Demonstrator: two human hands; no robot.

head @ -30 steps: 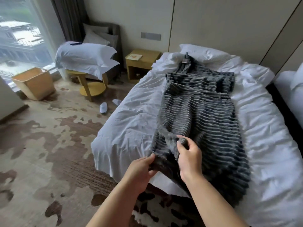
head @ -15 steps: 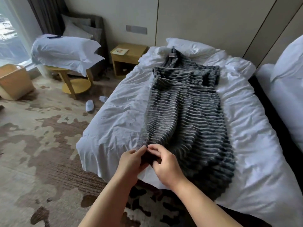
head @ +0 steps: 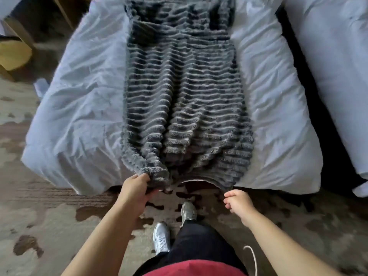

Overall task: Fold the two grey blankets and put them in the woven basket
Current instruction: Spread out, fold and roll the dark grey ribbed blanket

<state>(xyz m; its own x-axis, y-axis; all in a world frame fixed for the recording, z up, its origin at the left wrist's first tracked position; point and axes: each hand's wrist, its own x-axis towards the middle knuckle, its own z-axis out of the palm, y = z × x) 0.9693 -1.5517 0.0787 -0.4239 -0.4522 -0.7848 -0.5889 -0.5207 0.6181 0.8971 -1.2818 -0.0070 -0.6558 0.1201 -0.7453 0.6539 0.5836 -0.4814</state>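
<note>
At the far left a yellow wooden piece of furniture [head: 14,54], cut off and blurred, stands on the patterned carpet [head: 39,206] beside the white bed [head: 79,96]. The grey blanket [head: 183,96] lies lengthwise down the middle of the bed, its far end cropped, and the left hand [head: 135,193] grips its near-left corner at the foot. The right hand [head: 239,204], well apart from the left, is loosely curled just below the near-right corner and holds nothing; a second white bed [head: 328,56] runs out of view at the right.
</note>
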